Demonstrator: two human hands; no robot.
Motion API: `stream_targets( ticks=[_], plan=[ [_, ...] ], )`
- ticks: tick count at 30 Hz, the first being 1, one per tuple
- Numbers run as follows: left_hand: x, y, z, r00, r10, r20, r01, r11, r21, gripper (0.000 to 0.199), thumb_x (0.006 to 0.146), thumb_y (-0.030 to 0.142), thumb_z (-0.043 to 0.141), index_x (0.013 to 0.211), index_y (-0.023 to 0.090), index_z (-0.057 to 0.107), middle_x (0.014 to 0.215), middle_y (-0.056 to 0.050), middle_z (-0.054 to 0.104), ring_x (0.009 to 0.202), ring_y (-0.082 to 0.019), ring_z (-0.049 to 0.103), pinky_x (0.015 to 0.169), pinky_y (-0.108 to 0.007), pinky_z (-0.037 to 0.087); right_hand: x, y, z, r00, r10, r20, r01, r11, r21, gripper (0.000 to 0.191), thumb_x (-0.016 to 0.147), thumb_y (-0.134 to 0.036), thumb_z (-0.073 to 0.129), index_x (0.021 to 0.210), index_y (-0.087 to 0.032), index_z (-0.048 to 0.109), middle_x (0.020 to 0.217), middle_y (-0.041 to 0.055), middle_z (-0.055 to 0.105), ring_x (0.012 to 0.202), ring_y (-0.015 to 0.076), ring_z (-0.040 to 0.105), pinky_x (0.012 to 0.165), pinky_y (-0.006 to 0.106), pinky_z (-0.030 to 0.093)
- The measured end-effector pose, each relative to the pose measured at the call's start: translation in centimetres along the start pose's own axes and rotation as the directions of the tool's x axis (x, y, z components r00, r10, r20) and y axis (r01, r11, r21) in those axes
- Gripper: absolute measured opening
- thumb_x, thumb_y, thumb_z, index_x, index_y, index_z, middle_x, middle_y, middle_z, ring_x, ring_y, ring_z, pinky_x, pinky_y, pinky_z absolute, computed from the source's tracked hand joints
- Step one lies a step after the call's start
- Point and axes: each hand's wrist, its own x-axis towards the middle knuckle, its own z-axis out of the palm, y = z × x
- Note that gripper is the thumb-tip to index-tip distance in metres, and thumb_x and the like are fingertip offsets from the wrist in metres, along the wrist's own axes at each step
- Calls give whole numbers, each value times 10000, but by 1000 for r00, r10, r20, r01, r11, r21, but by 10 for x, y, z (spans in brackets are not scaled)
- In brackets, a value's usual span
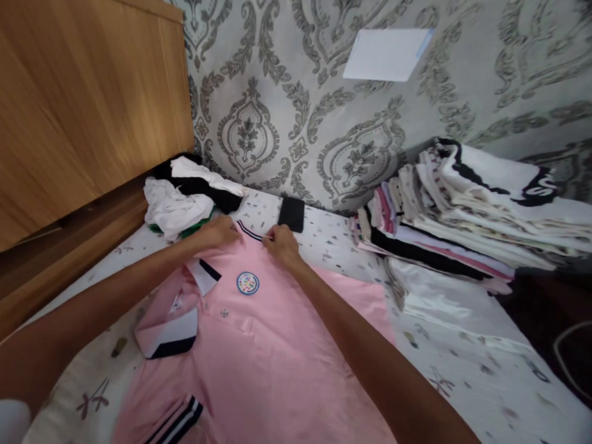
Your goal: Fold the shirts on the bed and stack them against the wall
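Note:
A pink polo shirt [282, 360] lies spread on the bed, its white and navy collar [176, 336] towards the left. A round badge [247, 283] sits on its chest. At the far sleeve, my left hand [220, 232] has its fingers closed on the fabric by one end of the navy-striped cuff [250, 231]. My right hand [282, 245] pinches the other end of that cuff. The near sleeve's striped cuff [171, 428] lies at the bottom left, touched by neither hand.
Folded clothes [464, 217] are stacked high at the right, against the patterned wall [306, 111]. Crumpled white clothing [176, 207] lies at the left beside a wooden cabinet [77, 103]. A flat black object [291, 214] rests on the patterned sheet [474, 379] beyond my right hand.

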Motion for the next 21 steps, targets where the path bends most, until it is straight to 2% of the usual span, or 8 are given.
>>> stream_targets(
  ticks=[3,7,11,14,16,18,19,21],
  plan=[
    [18,4,16,999,-11,-44,11,1000,-1,99,773,248,643,735,166,603,727,-35,644,753,-208,610,622,-265,416,-3,0,-6,1000,-15,1,15,1000,10,81,904,-229,560,913,-191,632,950,70,676,907,205,613,755,281,423],
    [18,0,15,991,32,-131,-33,999,-6,60,872,217,544,842,182,584,859,-32,659,814,-191,602,670,-266,414,-6,4,-9,999,-34,-33,34,999,3,192,996,-287,418,1094,-214,567,859,50,691,842,222,615,734,307,412],
    [13,-3,14,991,22,-130,-20,1000,15,49,875,181,547,892,196,590,891,-61,660,891,-235,609,762,-317,433,-8,2,-2,994,-90,-56,84,992,-98,193,971,-233,426,1080,-202,583,1044,116,690,939,257,608,785,350,429],
    [3,-6,11,989,9,-148,-9,1000,-2,194,861,175,572,1054,192,576,1003,-82,653,961,-246,604,836,-342,446,-15,4,-1,988,-116,-106,112,993,-45,270,961,-237,423,1180,-167,565,1177,159,637,1049,281,585,865,399,458],
    [-13,-7,5,972,105,-211,-111,994,-17,298,854,165,568,1149,187,543,1107,-90,625,1016,-237,590,891,-352,446,-31,7,-5,969,-193,-154,197,980,9,322,963,-267,417,1237,-157,545,1227,175,605,1094,295,573,914,445,468],
    [-42,-5,-6,934,272,-232,-285,958,-23,295,865,158,531,1159,184,543,1147,-84,600,1043,-225,577,920,-355,443,-61,12,-13,932,-329,-152,339,939,47,351,976,-309,404,1273,-173,532,1280,173,582,1179,305,545,971,485,459],
    [-61,-2,-12,914,353,-200,-366,930,-34,261,883,166,502,1137,184,556,1130,-76,601,1032,-218,577,916,-351,446,-80,15,-19,908,-399,-130,409,911,60,363,986,-333,399,1293,-185,524,1315,169,569,1233,307,522,1001,499,451],
    [-105,5,-24,884,463,-69,-467,880,-84,182,926,209,458,1041,180,595,1032,-62,615,947,-202,585,871,-332,455,-127,21,-31,872,-485,-63,488,871,55,383,1000,-361,395,1331,-205,509,1419,164,511,1333,308,462,1058,525,422]
  ],
)
